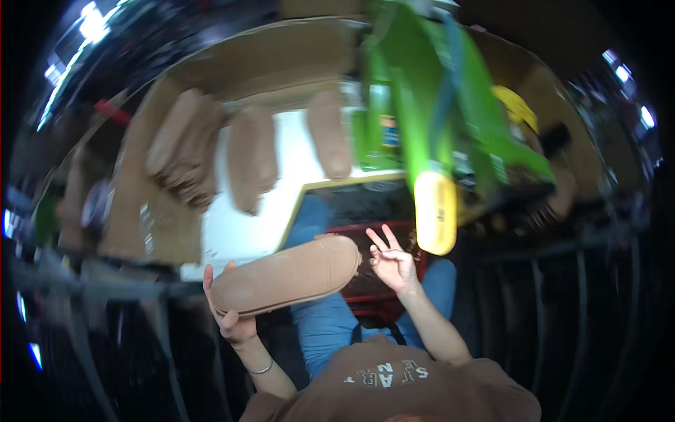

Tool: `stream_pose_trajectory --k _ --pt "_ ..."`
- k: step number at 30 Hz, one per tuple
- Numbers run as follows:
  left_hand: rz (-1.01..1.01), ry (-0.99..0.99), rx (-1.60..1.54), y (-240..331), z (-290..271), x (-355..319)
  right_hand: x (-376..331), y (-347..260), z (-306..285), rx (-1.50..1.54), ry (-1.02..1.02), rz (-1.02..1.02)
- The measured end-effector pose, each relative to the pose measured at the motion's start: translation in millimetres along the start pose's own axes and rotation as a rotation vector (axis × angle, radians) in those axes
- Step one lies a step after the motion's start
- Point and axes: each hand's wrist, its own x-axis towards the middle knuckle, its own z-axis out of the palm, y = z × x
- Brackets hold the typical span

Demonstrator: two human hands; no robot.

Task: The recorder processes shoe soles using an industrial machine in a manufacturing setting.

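A tan shoe sole (287,274) is gripped at its heel end by the left hand (232,316), fingers wrapped around it; the right hand (392,261) is held empty, fingers spread, just beside the toe end. One sole is in hand. More soles (252,158) (blurred) are laid beyond in a cardboard box (151,211).

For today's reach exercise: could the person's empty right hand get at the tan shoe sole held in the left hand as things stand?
Probably yes. The right hand is open and empty, just beside the free tip of the tan shoe sole that the left hand holds, with nothing between them.
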Motion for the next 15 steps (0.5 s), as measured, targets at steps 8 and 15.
stream_pose_trajectory --k 8,15 --pt "-0.46 -0.034 -0.333 -101 70 3 -127 -97 3 -0.003 -0.454 -0.192" --pt "-0.653 -0.208 0.06 -130 130 -34 -166 -59 -76 -1.152 0.497 -0.181"
